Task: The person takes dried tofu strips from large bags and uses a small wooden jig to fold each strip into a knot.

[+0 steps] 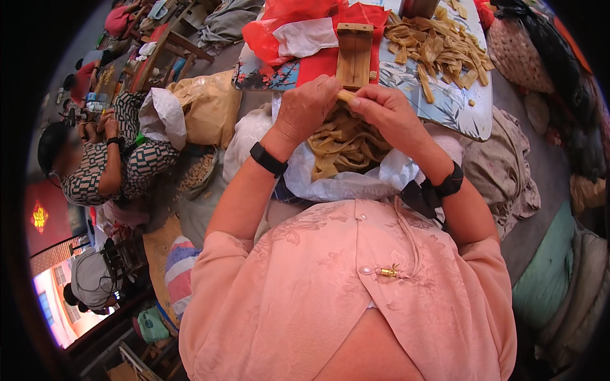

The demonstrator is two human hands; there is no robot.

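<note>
Both my hands meet at the near edge of the table, over my lap. My left hand and my right hand are closed, pinching a short tan strip between their fingertips. Just beyond the fingers, a narrow wooden block with raised sides stands on red cloth. Below the hands, many limp, flat tan strips lie heaped in a white plastic bag on my lap. Their material is not plain to see.
A pile of similar tan strips covers the right of the patterned table. Red plastic and white cloth lie at its far left. A brown paper sack stands left, near another seated person. Sacks line the right.
</note>
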